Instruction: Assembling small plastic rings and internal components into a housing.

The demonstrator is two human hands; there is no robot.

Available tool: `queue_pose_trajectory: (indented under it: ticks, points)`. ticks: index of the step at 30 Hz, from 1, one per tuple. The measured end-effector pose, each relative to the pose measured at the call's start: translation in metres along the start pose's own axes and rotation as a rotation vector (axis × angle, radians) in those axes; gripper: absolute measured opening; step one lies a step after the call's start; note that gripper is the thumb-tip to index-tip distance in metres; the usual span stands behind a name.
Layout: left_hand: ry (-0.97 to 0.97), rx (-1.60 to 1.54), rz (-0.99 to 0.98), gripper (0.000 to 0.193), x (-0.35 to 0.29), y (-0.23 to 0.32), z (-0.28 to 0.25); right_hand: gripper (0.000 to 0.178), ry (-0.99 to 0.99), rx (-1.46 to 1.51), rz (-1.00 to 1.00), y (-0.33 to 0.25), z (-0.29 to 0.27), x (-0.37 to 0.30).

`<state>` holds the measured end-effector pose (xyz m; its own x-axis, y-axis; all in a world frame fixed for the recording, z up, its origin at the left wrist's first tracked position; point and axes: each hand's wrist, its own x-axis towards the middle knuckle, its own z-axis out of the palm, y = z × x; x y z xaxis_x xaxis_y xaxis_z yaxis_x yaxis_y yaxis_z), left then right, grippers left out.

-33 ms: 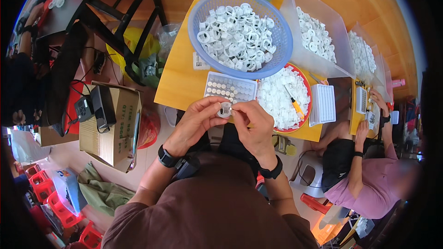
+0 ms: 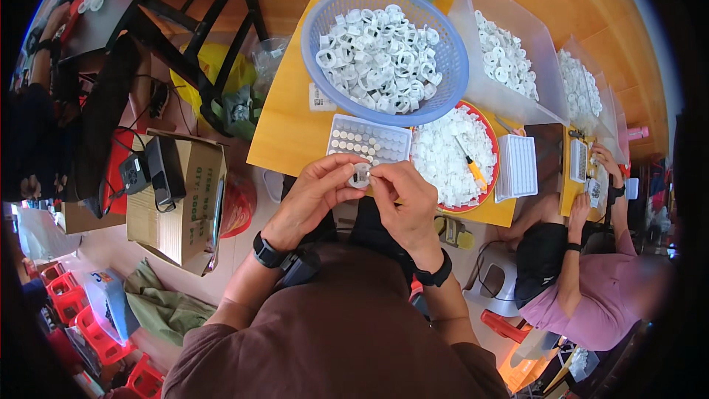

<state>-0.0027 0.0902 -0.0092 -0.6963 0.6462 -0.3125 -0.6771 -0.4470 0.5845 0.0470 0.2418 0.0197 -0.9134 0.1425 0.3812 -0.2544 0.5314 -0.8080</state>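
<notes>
Over the table's front edge, my left hand (image 2: 319, 191) pinches a translucent white ring-shaped plastic part (image 2: 360, 176) between thumb and fingers. From the right, my right hand (image 2: 408, 203) meets the ring's edge with thumb and forefinger together. They close on a small white piece that their tips mostly hide. Just beyond my hands lies a pale tray (image 2: 395, 135) with rows of round pockets, some filled with cream-coloured discs. A red-rimmed tray (image 2: 493, 149) beside it is heaped with small white plastic pieces, and an orange-handled tool (image 2: 476, 171) rests on the heap.
A blue basket (image 2: 459, 77) of white ring parts stands at the back of the yellow table (image 2: 277, 129). Clear bins (image 2: 473, 11) and stacked white trays (image 2: 517, 166) are to the right. A co-worker (image 2: 587, 288) sits farther right. A cardboard box (image 2: 170, 210) stands at left.
My right fingertips have shifted slightly at the ring, and the white piece between them shows less than before. Nothing else has visibly moved.
</notes>
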Motion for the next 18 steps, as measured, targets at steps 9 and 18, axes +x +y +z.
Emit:
queue_pose_trajectory:
  ticks: [9,18]
  points:
    - [0.034,0.025,0.004,0.021,-0.0003,-0.0034,0.001,0.021,0.048,-0.381,-0.344,0.0095,0.0058,-0.0071]
    - [0.061,0.071,0.01,0.021,-0.002,-0.0054,-0.0005,0.02,-0.015,-0.286,-0.29,0.0114,0.0036,-0.006]
